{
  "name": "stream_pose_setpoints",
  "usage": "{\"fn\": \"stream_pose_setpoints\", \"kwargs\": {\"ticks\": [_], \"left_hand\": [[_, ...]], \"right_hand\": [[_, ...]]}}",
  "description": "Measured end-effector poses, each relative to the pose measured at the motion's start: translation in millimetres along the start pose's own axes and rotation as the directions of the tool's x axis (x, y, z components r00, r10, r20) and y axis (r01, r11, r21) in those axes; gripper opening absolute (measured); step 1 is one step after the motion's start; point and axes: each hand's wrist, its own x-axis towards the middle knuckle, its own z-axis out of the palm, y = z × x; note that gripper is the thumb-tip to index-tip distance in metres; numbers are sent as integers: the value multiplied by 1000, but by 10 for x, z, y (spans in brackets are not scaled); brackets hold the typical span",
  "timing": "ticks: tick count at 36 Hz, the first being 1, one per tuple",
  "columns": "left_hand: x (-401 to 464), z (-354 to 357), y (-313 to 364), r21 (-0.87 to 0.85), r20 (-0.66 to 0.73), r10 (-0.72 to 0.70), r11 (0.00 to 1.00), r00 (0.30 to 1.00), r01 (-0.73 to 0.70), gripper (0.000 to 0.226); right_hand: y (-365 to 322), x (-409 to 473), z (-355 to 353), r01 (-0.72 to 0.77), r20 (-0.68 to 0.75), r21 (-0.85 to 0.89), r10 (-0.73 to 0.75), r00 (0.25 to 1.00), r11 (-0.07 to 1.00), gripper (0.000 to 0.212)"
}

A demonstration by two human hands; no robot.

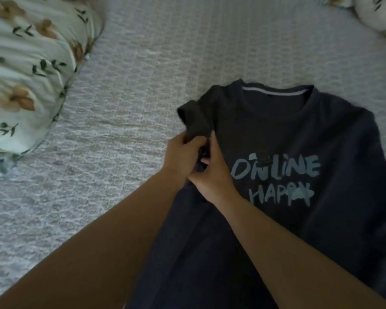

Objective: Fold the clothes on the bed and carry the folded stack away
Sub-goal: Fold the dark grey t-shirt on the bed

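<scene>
The bed (132, 90) fills the frame, covered in a pale textured spread. A dark T-shirt (299, 134) printed "ONLINE HAPPY" lies face up on it at lower right. A floral pillow (27, 70) rests at upper left, another floral pillow (374, 12) at upper right.

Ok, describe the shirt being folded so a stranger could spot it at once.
On the pale textured bedspread, right of the floral pillow, lies a dark T-shirt, front up. Both hands, left hand and right hand, grip its sleeve. Its pale "ONLINE HAPPY" print makes it unmistakable.
</scene>
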Motion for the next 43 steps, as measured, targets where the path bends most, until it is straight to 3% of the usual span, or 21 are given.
{"fn": "stream_pose_setpoints", "kwargs": {"ticks": [3,5,7,10,12,13,14,15,17,23,27,29,31,33,35,38,40,43], "left_hand": [[27,251,306,184,183,194,956,964,-227,15],[59,377,466,94,305,208,965,930,-246,22],[104,474,540,-76,398,222,975,890,-209,32],[224,581,468,-77,317,386,921,866,-382,33],[401,619,261,194,263,398,870,879,-452,34],[495,644,122,439,299,357,772,885,-459,39],[573,678,-38,662,349,261,611,900,-435,47],[637,714,-194,794,369,155,459,916,-398,54],[714,775,-382,877,332,59,348,941,-331,63],[1046,988,-401,907,224,176,322,959,-271,80],[1244,1107,-222,897,190,302,333,934,-290,86],[1320,1148,-150,916,143,313,318,939,-246,78],[1367,1194,-123,944,125,329,252,936,-214,52],[1411,1218,-124,947,95,384,250,918,-203,28],[1452,1214,-133,918,27,427,347,904,-192,21],[1432,1217,-173,823,-50,392,538,919,-185,29],[1282,1227,-295,823,43,373,513,927,-245,49],[932,1167,-638,864,276,328,326,903,-382,62]], "right_hand": [[-173,182,-258,95,-218,25,-87,972,995,56],[-314,307,-516,56,-294,135,-14,956,989,31],[-389,446,-844,0,-325,285,97,941,959,25],[-305,589,-1423,-63,-449,353,228,864,934,17],[-79,590,-1704,-152,-513,378,344,786,913,30],[50,562,-1786,-226,-499,390,412,763,892,45],[181,527,-1833,-310,-466,393,478,744,866,58],[304,497,-1861,-393,-425,379,535,730,838,69],[468,465,-1872,-468,-386,328,569,726,820,82],[644,612,-1941,-519,-444,210,553,705,829,84],[683,650,-1988,-477,-428,278,552,716,834,81],[687,706,-2016,-469,-407,345,580,706,813,92],[680,756,-2026,-507,-404,300,589,700,808,94],[693,779,-2028,-537,-420,226,579,699,813,69],[703,761,-2033,-532,-421,197,561,712,823,28],[743,707,-2069,-489,-382,268,558,737,830,13],[764,673,-2093,-462,-352,330,562,749,823,17],[753,611,-2095,-406,-294,431,551,781,806,22]]}}
